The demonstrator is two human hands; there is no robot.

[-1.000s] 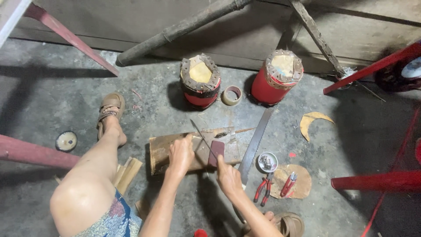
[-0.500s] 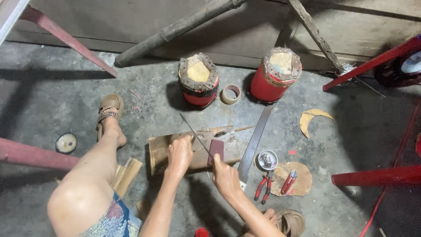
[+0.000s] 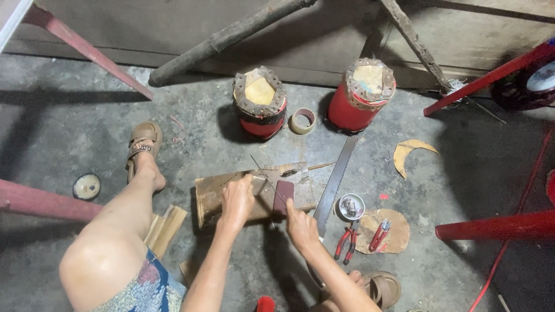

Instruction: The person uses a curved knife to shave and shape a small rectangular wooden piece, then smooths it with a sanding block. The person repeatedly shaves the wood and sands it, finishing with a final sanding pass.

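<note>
Single head view, looking steeply down, near, at hands and concrete floor (image 3: pixel 87 127)

Two red drums (image 3: pixel 260 103) (image 3: pixel 363 92) (two pliers (image 3: pixel 346 241) (image 3: pixel 379 227))

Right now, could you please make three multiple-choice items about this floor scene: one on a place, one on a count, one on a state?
1. Where does the roll of tape lie?
A. between the two red drums
B. on the wooden block
C. beside the sandal

2. How many red-handled pliers and cutters lie right of the handsaw?
A. one
B. two
C. four

3. What is the left hand doing?
A. hanging free in the air
B. pressing on the wooden block
C. holding the saw

Answers:
1 A: the tape sits on the floor between the left drum and the right drum.
2 B: two red-handled tools lie near the small round tin.
3 B: the left hand rests flat on the block, while the right hand grips a dark flat piece.
</note>
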